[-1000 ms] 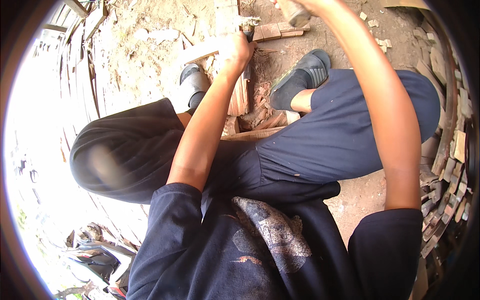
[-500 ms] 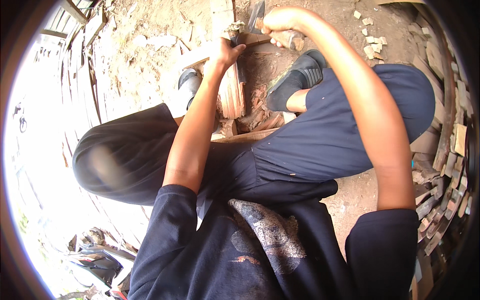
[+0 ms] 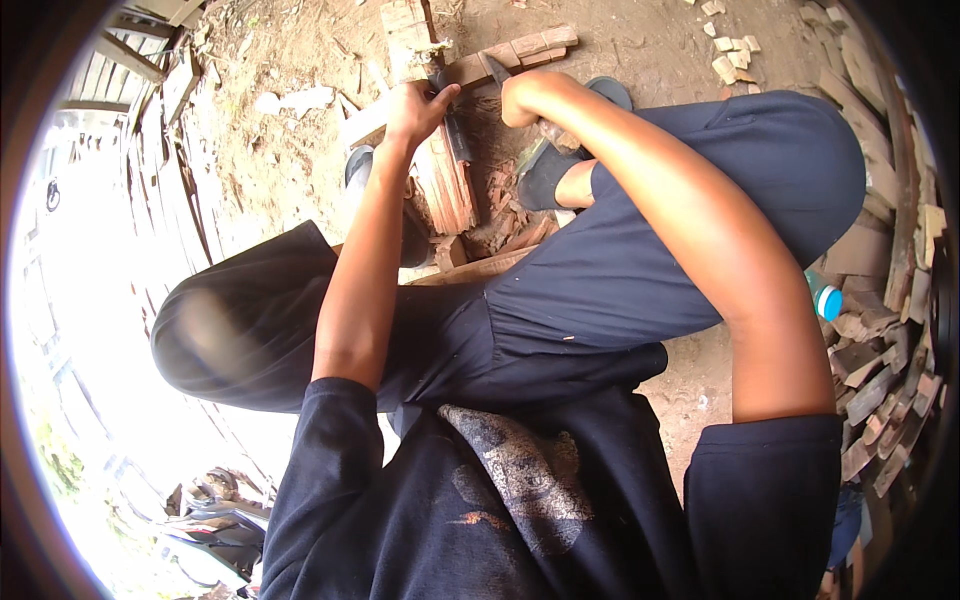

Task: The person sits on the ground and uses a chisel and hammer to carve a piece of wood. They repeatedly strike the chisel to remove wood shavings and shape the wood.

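My left hand [image 3: 420, 110] grips a dark bar [image 3: 458, 145] with a frayed pale top, lying against a reddish split block [image 3: 440, 190] between my feet. A pale plank [image 3: 405, 30] extends beyond it. My right hand [image 3: 530, 100] is closed on a hand tool with a wooden handle [image 3: 558, 135]; its dark metal head [image 3: 497, 68] is at a segmented wooden strip [image 3: 545, 42] lying crosswise. Whether the head touches the strip I cannot tell.
My sandalled feet [image 3: 545, 175] flank the split wood. Small pale offcuts [image 3: 732, 60] lie at upper right. Stacked scrap wood [image 3: 880, 420] and a bottle with a blue cap [image 3: 828, 302] are at the right. Overexposed slats and poles line the left.
My right hand and its tool have come down from raised at the top toward the crosswise strip. My left hand has shifted left with the dark bar in the picture.
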The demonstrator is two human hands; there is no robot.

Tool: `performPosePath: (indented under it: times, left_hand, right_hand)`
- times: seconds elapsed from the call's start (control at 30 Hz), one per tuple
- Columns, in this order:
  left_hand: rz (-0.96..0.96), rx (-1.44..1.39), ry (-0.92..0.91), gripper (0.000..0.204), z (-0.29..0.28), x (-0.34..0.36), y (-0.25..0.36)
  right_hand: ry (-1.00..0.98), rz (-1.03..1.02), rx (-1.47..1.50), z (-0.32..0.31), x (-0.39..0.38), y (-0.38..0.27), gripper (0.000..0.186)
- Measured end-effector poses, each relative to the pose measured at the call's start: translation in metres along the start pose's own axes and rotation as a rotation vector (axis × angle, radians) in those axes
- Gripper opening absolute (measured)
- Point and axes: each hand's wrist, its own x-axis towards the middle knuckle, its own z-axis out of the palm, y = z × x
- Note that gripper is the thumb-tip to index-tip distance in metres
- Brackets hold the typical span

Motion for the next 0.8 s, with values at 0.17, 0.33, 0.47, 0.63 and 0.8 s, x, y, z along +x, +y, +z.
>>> performPosePath:
  times: [0.17, 0.33, 0.47, 0.63, 0.8]
  left_hand:
    - [0.047, -0.111, -0.071, 0.055, 0.005, 0.001, -0.007]
    - [0.007, -0.383, -0.198, 0.039, -0.006, -0.011, 0.012]
    - [-0.136, -0.394, -0.297, 0.04, -0.008, -0.019, 0.008]
    - [-0.12, -0.37, -0.164, 0.041, -0.017, -0.019, 0.019]
    - [-0.073, -0.128, 0.088, 0.042, -0.029, -0.018, 0.05]
  right_hand:
    - [-0.023, -0.011, -0.055, 0.013, -0.009, 0.004, 0.032]
    - [-0.039, 0.012, -0.035, 0.023, 0.001, 0.02, 0.066]
    - [-0.055, 0.082, -0.083, 0.049, 0.057, 0.026, 0.082]
    - [-0.05, 0.124, 0.025, 0.072, 0.099, 0.027, 0.068]
    - [-0.077, 0.09, -0.071, 0.059, 0.075, 0.028, 0.077]
